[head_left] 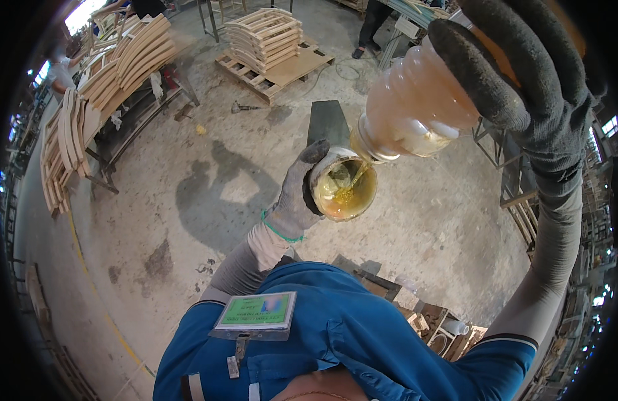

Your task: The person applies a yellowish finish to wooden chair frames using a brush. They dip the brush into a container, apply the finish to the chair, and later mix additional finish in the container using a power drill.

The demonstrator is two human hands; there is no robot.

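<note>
- In the head view, my right arm, in a grey sleeve, curves up along the right side, the wrist bent so that my right hand (549,110) in its dark grey knitted glove reaches leftward over the upper end of what it holds.
- My right fingers are parted and curled around a ribbed, translucent, pinkish plastic bottle (416,100); its body lies under them, and its neck points down and to the left, beyond the fingertips. I cannot tell where that thumb presses.
- My left forearm angles up from the lower left, and my left hand (294,194), in a grey glove with a green cuff edge, closes on the left side of a round, open, stained pale cup (369,202).
- One dark-tipped digit lies along the cup's upper left; my other left fingers are largely hidden behind it, so I cannot tell how they are spaced.
- The bottle's mouth is just above the cup's upper right rim, and a thin yellow stream of liquid (359,174) runs into the cup, where a yellow pool (343,195) lies.
- Beneath my hands is a grey concrete floor (416,220); beyond, curved pale wooden frames (265,40) are stacked on a pallet (272,92).
</note>
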